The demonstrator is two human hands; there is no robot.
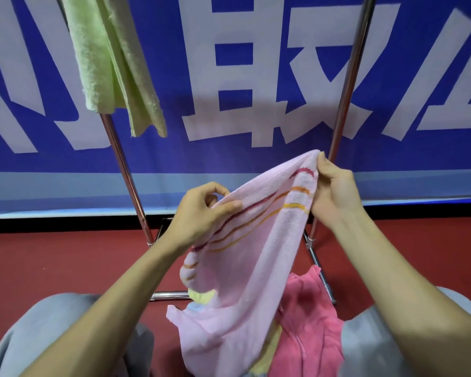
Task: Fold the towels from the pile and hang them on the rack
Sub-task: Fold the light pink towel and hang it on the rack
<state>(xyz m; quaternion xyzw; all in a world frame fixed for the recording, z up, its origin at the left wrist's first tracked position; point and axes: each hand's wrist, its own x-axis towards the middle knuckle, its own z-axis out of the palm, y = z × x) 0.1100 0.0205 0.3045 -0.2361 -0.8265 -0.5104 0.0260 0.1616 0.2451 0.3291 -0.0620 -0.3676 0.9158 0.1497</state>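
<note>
A pale pink towel (245, 268) with thin red, orange and yellow stripes near its edge hangs in the middle of the frame, held up by both hands. The right hand (335, 191), right of centre, is closed on the towel's upper corner, thumb and fingers pinching the striped hem at the highest point of the cloth. The left hand (201, 210), lower and just left of centre, grips the same edge further along, with the fingers curled over the fabric and the thumb pressed on top. Between the two hands the edge runs taut on a slope rising toward the right; below them the towel drapes loosely down to the bottom centre of the frame.

Beneath and to the right of it, at lower right, lies a darker pink towel (310, 317), crumpled, with a bit of yellow cloth (201, 295) showing at the hanging towel's left side. Grey trouser legs (52, 327) fill the lower corners.

Behind the hands stands a metal rack (125, 170), its two shiny uprights slanting up toward the top of the frame and its base bars lying on the red floor (52, 262). A light green towel (112, 58) hangs from the rack in the upper left. A blue banner (256, 159) with large white characters covers the background.
</note>
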